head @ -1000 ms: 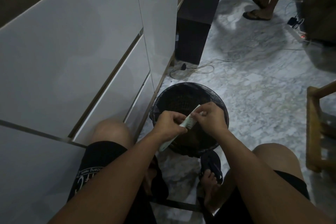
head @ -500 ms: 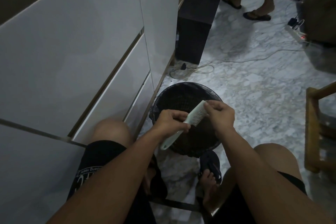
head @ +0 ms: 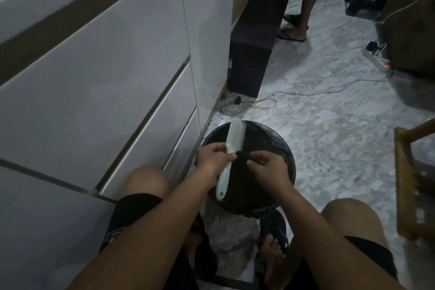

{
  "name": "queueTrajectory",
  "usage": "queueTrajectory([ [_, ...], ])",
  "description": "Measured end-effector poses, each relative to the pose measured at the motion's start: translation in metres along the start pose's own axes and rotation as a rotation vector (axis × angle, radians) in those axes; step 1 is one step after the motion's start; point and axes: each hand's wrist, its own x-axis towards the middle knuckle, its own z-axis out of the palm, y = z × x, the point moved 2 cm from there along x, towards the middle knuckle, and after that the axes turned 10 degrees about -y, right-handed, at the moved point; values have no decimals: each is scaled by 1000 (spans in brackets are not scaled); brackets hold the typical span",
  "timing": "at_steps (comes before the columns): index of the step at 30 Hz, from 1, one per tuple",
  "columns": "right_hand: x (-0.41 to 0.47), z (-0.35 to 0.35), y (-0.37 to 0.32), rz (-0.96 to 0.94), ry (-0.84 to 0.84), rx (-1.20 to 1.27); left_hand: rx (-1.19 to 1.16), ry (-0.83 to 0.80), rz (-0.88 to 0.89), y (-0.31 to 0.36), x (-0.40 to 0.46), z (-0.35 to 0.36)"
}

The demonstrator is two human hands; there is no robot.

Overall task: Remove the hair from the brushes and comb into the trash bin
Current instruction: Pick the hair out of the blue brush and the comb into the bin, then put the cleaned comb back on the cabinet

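Note:
My left hand (head: 215, 158) grips a pale green hairbrush (head: 231, 146) at its neck, holding it over the black trash bin (head: 286, 155) on the floor between my knees. The brush head points away from me and its bristles face right. My right hand (head: 266, 163) hovers just right of the brush, over the bin, with thumb and fingers pinched together. A thin dark strand of hair seems to run from the bristles to those fingertips, though it is hard to make out against the dark bin.
White cabinet drawers (head: 117, 92) stand close on the left. A dark speaker box (head: 254, 49) and loose cables (head: 249, 103) lie beyond the bin. Another person's legs (head: 303, 2) stand at the back. A power strip (head: 376, 61) and a wooden chair frame (head: 404, 179) are on the right.
The brush has swung upright with its head pointing away. My right hand has left the brush tip and pulled down to the right of the bristles.

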Motion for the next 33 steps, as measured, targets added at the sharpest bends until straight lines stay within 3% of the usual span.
queueTrajectory([
  [5,-15,4,-19,-134,-136,155,-158,24,0,23,2,-1],
  [10,-26,-7,-44,-282,52,108,-223,-19,54,55,-12,7],
  [13,-35,-21,-60,-338,157,31,45,59,194,83,-30,10],
  [17,-41,-44,-86,-407,256,-112,713,376,491,131,-68,6],
  [22,-58,-82,-141,-539,304,-275,1338,317,750,184,-88,2],
  [27,-78,-111,-204,-653,345,-409,1396,375,877,239,-113,-14],
  [33,-97,-124,-273,-746,373,-383,1416,479,980,302,-155,-47],
])
